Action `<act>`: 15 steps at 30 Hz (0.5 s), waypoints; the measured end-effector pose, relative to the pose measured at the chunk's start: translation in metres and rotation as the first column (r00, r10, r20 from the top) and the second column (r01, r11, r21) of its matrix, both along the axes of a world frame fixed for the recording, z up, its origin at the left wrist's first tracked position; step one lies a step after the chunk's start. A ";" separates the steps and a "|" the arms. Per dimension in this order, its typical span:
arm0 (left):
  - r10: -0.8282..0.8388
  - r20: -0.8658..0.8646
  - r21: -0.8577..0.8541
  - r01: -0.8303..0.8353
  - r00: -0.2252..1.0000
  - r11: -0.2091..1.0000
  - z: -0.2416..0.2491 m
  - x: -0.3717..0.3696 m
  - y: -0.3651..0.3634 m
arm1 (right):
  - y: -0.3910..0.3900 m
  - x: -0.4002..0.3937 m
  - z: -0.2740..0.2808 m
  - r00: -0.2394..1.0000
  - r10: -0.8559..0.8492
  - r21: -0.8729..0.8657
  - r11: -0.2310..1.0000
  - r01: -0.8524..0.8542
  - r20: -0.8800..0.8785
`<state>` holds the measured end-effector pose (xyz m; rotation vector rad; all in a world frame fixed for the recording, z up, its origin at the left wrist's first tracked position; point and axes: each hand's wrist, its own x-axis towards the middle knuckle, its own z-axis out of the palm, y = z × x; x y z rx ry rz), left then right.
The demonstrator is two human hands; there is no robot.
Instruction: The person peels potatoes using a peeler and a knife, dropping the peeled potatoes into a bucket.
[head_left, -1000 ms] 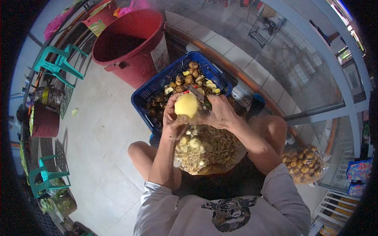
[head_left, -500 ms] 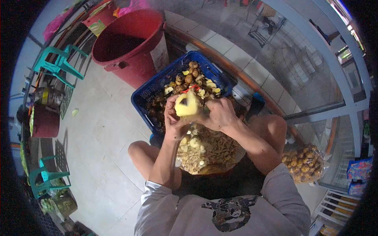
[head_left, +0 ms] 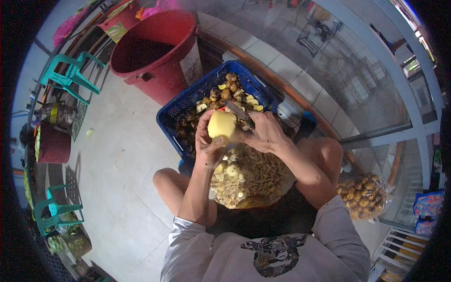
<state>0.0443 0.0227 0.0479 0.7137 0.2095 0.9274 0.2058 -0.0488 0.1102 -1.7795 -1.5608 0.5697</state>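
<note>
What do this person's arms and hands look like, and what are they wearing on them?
Both forearms are bare. Grey sleeves are pushed up to about the elbows. The left hand and right hand wear no gloves, and dark smudges of dirt show on the fingers. No rings or watch can be made out.

potato (head_left: 221, 124) turned smooth-side up (cut notch gone), knife (head_left: 237, 111) blade angled above it

Tiled veranda work area, red bin (head_left: 155, 51), blue crate (head_left: 188, 105), plastic chairs (head_left: 70, 77)

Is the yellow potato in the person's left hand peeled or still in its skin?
Mostly peeled: the yellow potato shows smooth pale flesh, held by the left hand against the right hand's peeler.
</note>
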 end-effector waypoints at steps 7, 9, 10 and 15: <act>-0.084 -0.055 -0.017 0.083 0.995 0.996 -0.009 -0.005 0.001 | -0.001 0.003 -0.005 0.998 0.061 -0.182 0.982 -0.053 0.034; -0.082 -0.055 -0.004 0.082 0.995 0.997 -0.009 -0.004 0.000 | -0.001 0.001 -0.013 0.995 0.094 0.060 0.994 -0.095 0.025; -0.083 -0.057 -0.011 0.082 0.995 0.997 -0.010 -0.004 -0.001 | -0.001 0.001 -0.010 0.995 0.093 0.060 0.994 -0.095 0.025; -0.070 -0.090 0.002 0.070 0.993 0.998 -0.008 -0.004 -0.002 | -0.003 0.001 0.003 0.986 0.049 -0.146 0.989 -0.026 0.157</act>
